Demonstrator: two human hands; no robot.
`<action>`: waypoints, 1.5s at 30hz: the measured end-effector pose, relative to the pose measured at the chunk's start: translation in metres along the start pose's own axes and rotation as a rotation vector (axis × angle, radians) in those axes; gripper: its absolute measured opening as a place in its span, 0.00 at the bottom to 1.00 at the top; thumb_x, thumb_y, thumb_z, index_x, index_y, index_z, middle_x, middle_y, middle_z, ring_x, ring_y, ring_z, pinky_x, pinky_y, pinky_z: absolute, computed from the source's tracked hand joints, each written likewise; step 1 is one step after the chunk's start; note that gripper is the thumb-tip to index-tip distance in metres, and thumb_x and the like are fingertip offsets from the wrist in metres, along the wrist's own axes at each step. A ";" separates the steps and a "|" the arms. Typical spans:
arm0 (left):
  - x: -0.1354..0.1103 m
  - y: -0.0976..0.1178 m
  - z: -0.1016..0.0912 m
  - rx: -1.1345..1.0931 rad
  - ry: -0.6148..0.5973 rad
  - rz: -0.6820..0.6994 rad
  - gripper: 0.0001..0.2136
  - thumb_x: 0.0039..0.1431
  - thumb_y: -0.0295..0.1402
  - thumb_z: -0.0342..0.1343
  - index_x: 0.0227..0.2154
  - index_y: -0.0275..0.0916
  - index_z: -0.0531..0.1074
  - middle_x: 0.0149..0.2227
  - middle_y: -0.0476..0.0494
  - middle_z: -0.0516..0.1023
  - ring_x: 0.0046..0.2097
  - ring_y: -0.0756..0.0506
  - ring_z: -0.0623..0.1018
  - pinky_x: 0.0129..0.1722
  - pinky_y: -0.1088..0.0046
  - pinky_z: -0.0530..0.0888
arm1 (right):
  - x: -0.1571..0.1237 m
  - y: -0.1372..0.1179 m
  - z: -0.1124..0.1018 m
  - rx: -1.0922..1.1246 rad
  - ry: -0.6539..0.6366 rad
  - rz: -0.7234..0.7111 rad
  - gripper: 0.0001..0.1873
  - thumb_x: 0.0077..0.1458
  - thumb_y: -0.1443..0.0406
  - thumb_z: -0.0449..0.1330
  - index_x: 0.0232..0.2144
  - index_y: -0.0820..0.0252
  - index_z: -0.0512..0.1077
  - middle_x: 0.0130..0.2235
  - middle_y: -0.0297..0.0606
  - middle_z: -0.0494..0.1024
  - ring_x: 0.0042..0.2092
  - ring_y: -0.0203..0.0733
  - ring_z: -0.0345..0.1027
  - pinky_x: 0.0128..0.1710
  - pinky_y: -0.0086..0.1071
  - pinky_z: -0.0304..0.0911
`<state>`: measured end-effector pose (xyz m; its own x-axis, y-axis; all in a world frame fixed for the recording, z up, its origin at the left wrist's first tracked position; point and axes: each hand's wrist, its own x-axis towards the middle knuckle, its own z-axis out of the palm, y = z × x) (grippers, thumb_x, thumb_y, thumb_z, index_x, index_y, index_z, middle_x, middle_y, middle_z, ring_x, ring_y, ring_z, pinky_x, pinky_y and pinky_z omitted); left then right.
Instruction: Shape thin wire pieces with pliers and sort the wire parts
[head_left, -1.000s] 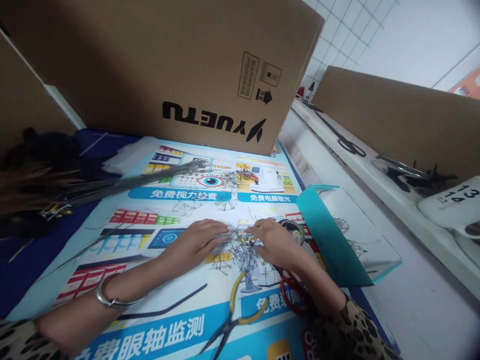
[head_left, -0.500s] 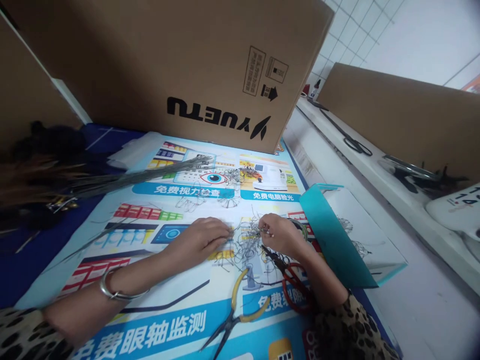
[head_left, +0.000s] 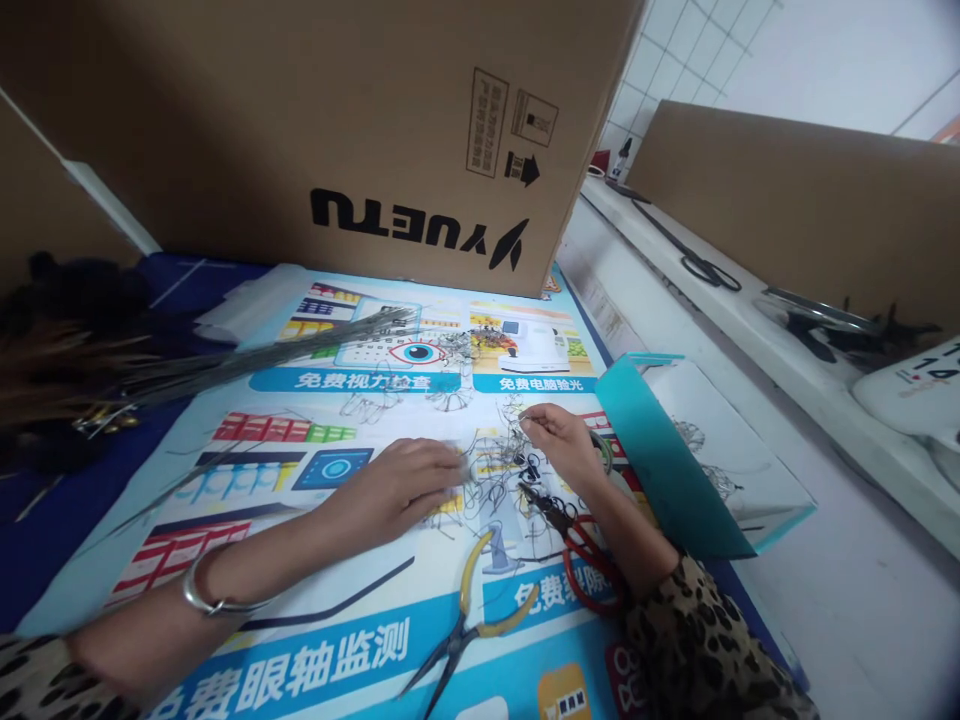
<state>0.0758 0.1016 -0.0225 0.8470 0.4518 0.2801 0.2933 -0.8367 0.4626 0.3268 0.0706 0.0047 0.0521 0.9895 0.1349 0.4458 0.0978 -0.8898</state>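
Note:
My left hand point(head_left: 409, 485) reaches from the left to the edge of a tangle of thin dark wire pieces point(head_left: 491, 475); its fingertips are smeared by motion, so what they hold is unclear. On the tangle's right side, my right hand point(head_left: 566, 445) is closed in a pinch on a thin wire point(head_left: 523, 418). Small black pieces point(head_left: 529, 467) lie just below that hand. Beneath my right forearm are red-handled scissors point(head_left: 592, 570), their dark blades pointing into the tangle. Yellow-handled pliers point(head_left: 469, 630) lie with handles spread, nearer to me.
A turquoise box point(head_left: 675, 480) with wire shapes inside stands at the right. Behind the printed mat point(head_left: 300, 560) rises a large cardboard box point(head_left: 375, 110). At the left lies a bundle of long wires point(head_left: 300, 350). The white ledge point(head_left: 652, 235) holds another pair of scissors point(head_left: 709, 270).
My right hand has moved slightly up, away from the middle of the tangle, uncovering the small black pieces. The left fingertips are now more blurred. The view has shifted a little.

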 end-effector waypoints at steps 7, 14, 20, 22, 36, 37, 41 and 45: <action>0.005 0.006 0.003 0.006 -0.031 0.104 0.11 0.60 0.33 0.45 0.38 0.43 0.72 0.46 0.45 0.72 0.50 0.45 0.68 0.50 0.65 0.64 | -0.003 0.006 0.004 -0.128 0.111 -0.099 0.13 0.53 0.58 0.51 0.30 0.60 0.72 0.33 0.36 0.72 0.36 0.37 0.64 0.37 0.30 0.61; 0.017 0.011 0.000 0.052 -0.095 0.161 0.11 0.61 0.30 0.43 0.38 0.41 0.71 0.45 0.44 0.73 0.48 0.46 0.69 0.50 0.66 0.64 | -0.004 0.009 0.005 0.001 0.116 -0.029 0.14 0.53 0.58 0.51 0.35 0.59 0.72 0.33 0.36 0.72 0.31 0.35 0.65 0.31 0.28 0.62; 0.038 0.022 0.003 0.030 -0.061 0.132 0.11 0.60 0.31 0.44 0.34 0.39 0.72 0.41 0.40 0.74 0.47 0.44 0.70 0.47 0.65 0.66 | -0.004 0.005 0.003 0.078 0.089 -0.021 0.16 0.54 0.57 0.51 0.36 0.60 0.72 0.30 0.35 0.72 0.28 0.34 0.63 0.28 0.27 0.61; 0.039 0.026 0.003 -0.022 -0.052 0.057 0.10 0.59 0.33 0.45 0.33 0.40 0.72 0.40 0.42 0.75 0.46 0.44 0.70 0.46 0.65 0.66 | -0.004 0.003 0.002 0.088 0.100 -0.023 0.15 0.53 0.57 0.52 0.35 0.60 0.73 0.30 0.35 0.72 0.28 0.33 0.63 0.28 0.27 0.60; 0.048 0.041 -0.003 -1.064 0.171 -0.612 0.13 0.53 0.40 0.52 0.39 0.39 0.67 0.38 0.43 0.73 0.37 0.47 0.73 0.35 0.71 0.69 | -0.013 -0.014 0.010 0.316 -0.151 0.091 0.14 0.51 0.56 0.55 0.27 0.60 0.72 0.25 0.32 0.70 0.24 0.32 0.60 0.25 0.26 0.58; 0.050 0.043 -0.002 -1.108 0.154 -0.617 0.13 0.52 0.40 0.53 0.38 0.39 0.67 0.38 0.44 0.73 0.36 0.48 0.73 0.33 0.71 0.69 | -0.014 -0.014 0.011 0.321 -0.161 0.098 0.14 0.51 0.56 0.55 0.26 0.61 0.72 0.25 0.32 0.70 0.24 0.31 0.60 0.25 0.26 0.58; 0.052 0.044 0.004 -1.265 0.167 -0.616 0.12 0.51 0.39 0.55 0.36 0.38 0.67 0.33 0.46 0.74 0.32 0.50 0.72 0.31 0.75 0.67 | -0.016 -0.017 0.013 0.332 -0.227 0.105 0.14 0.51 0.56 0.56 0.26 0.62 0.72 0.23 0.31 0.69 0.24 0.31 0.60 0.25 0.26 0.57; 0.050 0.041 0.008 -1.274 0.241 -0.667 0.12 0.50 0.39 0.56 0.34 0.36 0.69 0.29 0.47 0.73 0.27 0.52 0.69 0.27 0.78 0.64 | -0.017 -0.019 0.014 0.371 -0.292 0.119 0.17 0.51 0.55 0.55 0.26 0.63 0.72 0.22 0.32 0.69 0.24 0.31 0.60 0.25 0.25 0.56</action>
<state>0.1332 0.0872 0.0040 0.5828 0.7853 -0.2087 -0.0983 0.3231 0.9412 0.3046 0.0529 0.0130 -0.1932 0.9795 -0.0578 0.1003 -0.0389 -0.9942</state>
